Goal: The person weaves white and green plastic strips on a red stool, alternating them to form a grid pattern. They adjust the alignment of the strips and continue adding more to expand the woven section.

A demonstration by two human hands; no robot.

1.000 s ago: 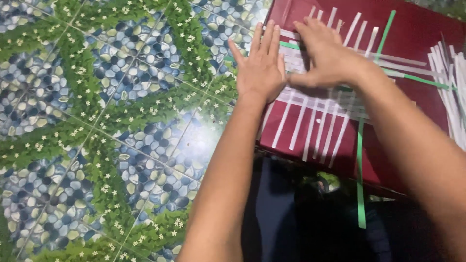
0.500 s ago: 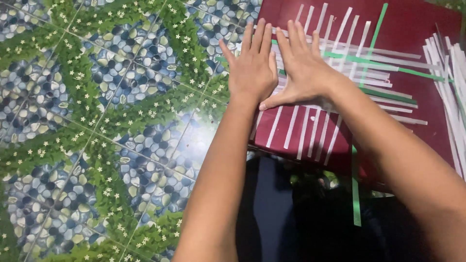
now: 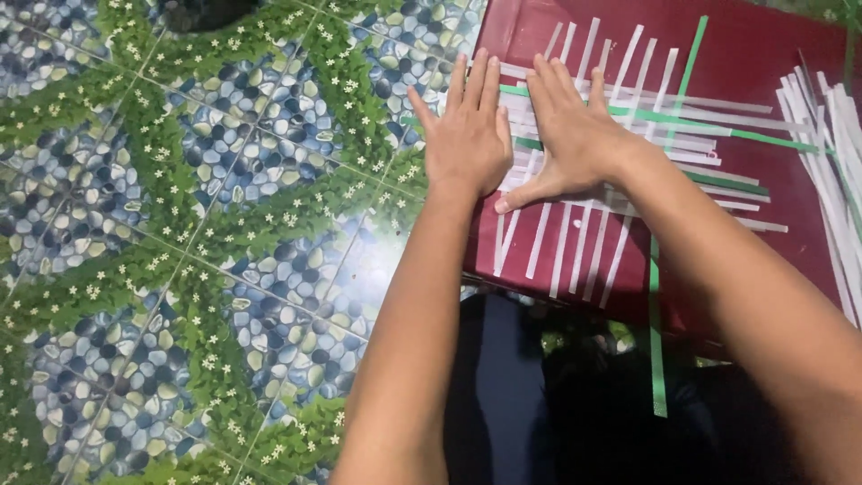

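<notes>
Both grips lie spread flat: our left hand [image 3: 467,135] and right hand [image 3: 575,135] press side by side on the woven white strips [image 3: 575,242], crossed by green strips [image 3: 660,296], on the dark red board [image 3: 772,54] over the patterned floor [image 3: 180,269].

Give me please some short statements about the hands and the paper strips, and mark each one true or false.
1. Both hands, left hand and right hand, lie flat on the woven strips. True.
2. The strips lie on a blue board. False: the board is dark red.
3. Some strips are green. True.
4. The left hand holds scissors. False: it holds nothing, palm down.
5. A loose bundle of white strips lies at the board's right. True.
</notes>
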